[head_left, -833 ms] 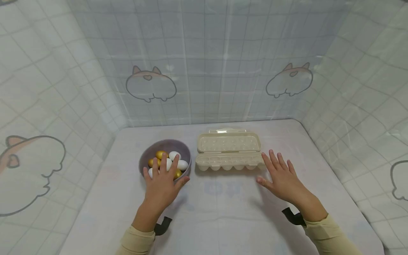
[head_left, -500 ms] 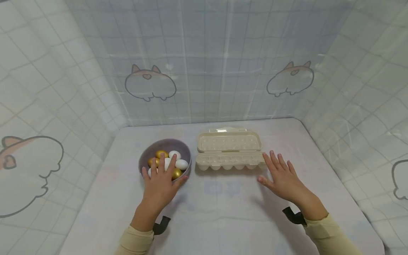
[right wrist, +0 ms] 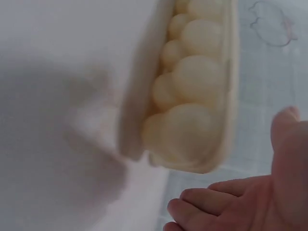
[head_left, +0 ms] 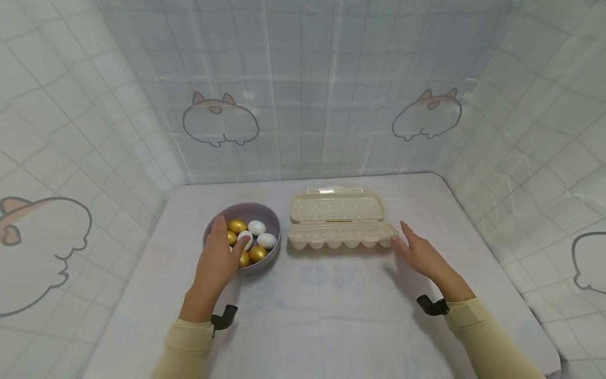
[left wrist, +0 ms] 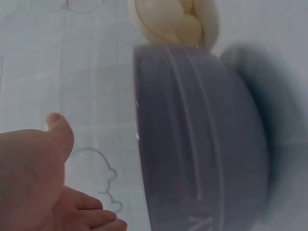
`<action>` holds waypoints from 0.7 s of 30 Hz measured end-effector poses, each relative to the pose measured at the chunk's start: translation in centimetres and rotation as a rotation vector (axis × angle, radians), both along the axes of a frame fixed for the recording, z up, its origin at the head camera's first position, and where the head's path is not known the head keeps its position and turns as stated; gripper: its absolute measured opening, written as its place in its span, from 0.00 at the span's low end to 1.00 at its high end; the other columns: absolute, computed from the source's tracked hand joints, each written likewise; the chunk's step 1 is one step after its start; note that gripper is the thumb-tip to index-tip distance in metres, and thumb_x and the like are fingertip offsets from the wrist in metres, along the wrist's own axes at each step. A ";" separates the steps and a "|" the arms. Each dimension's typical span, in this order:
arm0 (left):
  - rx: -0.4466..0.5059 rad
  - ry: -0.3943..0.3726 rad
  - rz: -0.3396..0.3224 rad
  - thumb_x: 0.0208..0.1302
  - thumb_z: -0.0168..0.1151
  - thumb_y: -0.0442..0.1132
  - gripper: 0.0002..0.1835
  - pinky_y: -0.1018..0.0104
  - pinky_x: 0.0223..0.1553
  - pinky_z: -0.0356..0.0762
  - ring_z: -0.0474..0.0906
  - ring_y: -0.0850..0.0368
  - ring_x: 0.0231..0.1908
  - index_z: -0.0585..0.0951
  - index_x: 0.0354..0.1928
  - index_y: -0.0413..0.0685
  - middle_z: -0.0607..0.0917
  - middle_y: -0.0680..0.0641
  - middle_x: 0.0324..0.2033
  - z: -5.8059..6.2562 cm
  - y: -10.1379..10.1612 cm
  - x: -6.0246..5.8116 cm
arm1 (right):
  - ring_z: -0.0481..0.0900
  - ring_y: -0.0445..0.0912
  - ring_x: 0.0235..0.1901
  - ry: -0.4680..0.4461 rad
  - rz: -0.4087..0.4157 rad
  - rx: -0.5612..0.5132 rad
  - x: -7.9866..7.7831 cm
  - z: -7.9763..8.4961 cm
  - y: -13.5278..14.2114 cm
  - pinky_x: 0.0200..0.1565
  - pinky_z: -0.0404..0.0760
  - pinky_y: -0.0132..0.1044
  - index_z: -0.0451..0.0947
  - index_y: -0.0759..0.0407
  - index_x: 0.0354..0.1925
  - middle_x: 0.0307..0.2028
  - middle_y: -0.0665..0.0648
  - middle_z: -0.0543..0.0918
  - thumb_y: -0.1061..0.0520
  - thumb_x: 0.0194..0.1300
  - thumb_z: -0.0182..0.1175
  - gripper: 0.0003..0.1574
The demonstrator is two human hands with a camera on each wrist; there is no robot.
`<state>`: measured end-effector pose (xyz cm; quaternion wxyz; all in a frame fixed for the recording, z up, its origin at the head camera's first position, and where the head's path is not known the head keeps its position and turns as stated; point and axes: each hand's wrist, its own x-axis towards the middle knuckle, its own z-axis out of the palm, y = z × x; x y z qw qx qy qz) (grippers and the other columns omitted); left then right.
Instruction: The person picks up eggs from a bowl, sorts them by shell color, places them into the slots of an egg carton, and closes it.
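A grey-purple bowl (head_left: pixel 259 210) on the table's left half holds white eggs (head_left: pixel 257 228) and gold eggs (head_left: pixel 258 253). My left hand (head_left: pixel 213 266) is at the bowl's left side, fingers straight and held together, hiding part of the rim and some eggs. In the left wrist view, a gap shows between this hand (left wrist: pixel 36 175) and the bowl's outer wall (left wrist: pixel 207 130). To the bowl's right lies a cream egg carton (head_left: pixel 336 206), lid raised, cups without eggs. Beside its right end is my right hand (head_left: pixel 423 259), fingers straight; the right wrist view shows the palm (right wrist: pixel 245 207) facing the carton.
A pale cloth covers the table (head_left: pixel 312 316). Gridded curtains (head_left: pixel 303 95) with animal drawings stand behind it and on both sides. Black camera mounts (head_left: pixel 224 317) sit at both wrists.
The left hand has moved left and turned sideways from over the eggs to the bowl's left side. The right hand has turned on edge at the carton's right end.
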<state>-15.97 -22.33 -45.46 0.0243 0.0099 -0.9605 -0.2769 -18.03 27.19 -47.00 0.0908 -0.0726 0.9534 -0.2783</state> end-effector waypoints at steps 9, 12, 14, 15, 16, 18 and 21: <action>0.039 0.042 0.066 0.84 0.50 0.46 0.34 0.32 0.71 0.69 0.66 0.27 0.74 0.57 0.82 0.34 0.66 0.29 0.77 -0.3 -1.6 -3.5 | 0.64 0.74 0.75 -0.016 -0.084 -0.042 -2.2 -2.5 0.2 0.73 0.67 0.70 0.54 0.69 0.81 0.75 0.76 0.66 0.32 0.85 0.35 0.49; 0.006 -0.017 0.059 0.83 0.50 0.43 0.32 0.31 0.70 0.71 0.69 0.26 0.72 0.61 0.80 0.35 0.70 0.28 0.74 -0.8 -1.7 -4.7 | 0.64 0.74 0.75 -0.044 -0.102 -0.044 -2.2 -2.9 0.2 0.73 0.67 0.70 0.54 0.67 0.81 0.75 0.76 0.67 0.31 0.84 0.36 0.50; -0.027 -0.060 0.049 0.83 0.51 0.43 0.32 0.31 0.70 0.71 0.69 0.26 0.72 0.61 0.81 0.36 0.71 0.29 0.74 -1.2 -1.7 -5.4 | 0.64 0.74 0.75 -0.050 -0.106 -0.042 -2.1 -3.0 0.2 0.73 0.67 0.70 0.55 0.67 0.81 0.75 0.76 0.67 0.30 0.84 0.37 0.50; -0.050 -0.078 0.043 0.83 0.51 0.42 0.32 0.31 0.70 0.71 0.69 0.26 0.72 0.61 0.81 0.36 0.71 0.29 0.74 -1.3 -1.7 -5.7 | 0.65 0.73 0.75 -0.048 -0.107 -0.043 -2.0 -3.0 0.2 0.73 0.67 0.70 0.56 0.67 0.81 0.74 0.75 0.68 0.30 0.84 0.38 0.50; -0.070 -0.089 0.038 0.82 0.51 0.41 0.32 0.31 0.70 0.71 0.69 0.26 0.71 0.61 0.80 0.36 0.71 0.28 0.74 -1.5 -1.7 -6.0 | 0.65 0.73 0.75 -0.043 -0.106 -0.044 -2.0 -3.0 0.2 0.72 0.68 0.69 0.56 0.67 0.81 0.74 0.75 0.69 0.30 0.83 0.39 0.50; -0.106 -0.096 0.029 0.82 0.52 0.40 0.30 0.32 0.70 0.71 0.69 0.26 0.71 0.63 0.79 0.35 0.72 0.28 0.73 -1.6 -1.8 -6.5 | 0.67 0.72 0.74 -0.027 -0.104 -0.048 -1.9 -3.0 0.2 0.72 0.69 0.69 0.57 0.67 0.81 0.73 0.75 0.70 0.31 0.83 0.42 0.50; -0.162 -0.081 0.017 0.80 0.52 0.37 0.27 0.33 0.69 0.73 0.73 0.26 0.69 0.69 0.75 0.32 0.77 0.27 0.68 -1.7 -1.9 -7.1 | 0.70 0.71 0.73 -0.006 -0.097 -0.060 -1.8 -2.8 0.3 0.70 0.72 0.67 0.58 0.66 0.81 0.72 0.75 0.72 0.32 0.82 0.46 0.49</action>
